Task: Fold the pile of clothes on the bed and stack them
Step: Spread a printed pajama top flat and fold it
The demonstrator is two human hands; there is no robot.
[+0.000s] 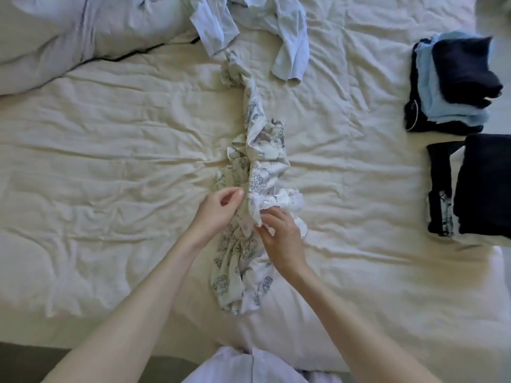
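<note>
A white garment with a blue printed pattern (pixel 258 172) lies bunched in a long crumpled strip down the middle of the bed (pixel 110 167). My left hand (pixel 218 211) pinches its fabric on the left side. My right hand (pixel 279 236) grips a fold of it on the right, close beside the left. At the top of the bed lies a loose pale blue garment (pixel 290 37), its sleeves spread. Two folded stacks sit at the right: one of dark navy and light blue pieces (pixel 453 84), one of dark navy pieces (pixel 475 186).
A rumpled pale duvet or pillow (pixel 69 37) fills the top left corner. The cream sheet is wrinkled all over. The bed's near edge runs along the bottom, with a light garment on my body (pixel 249 366) showing there.
</note>
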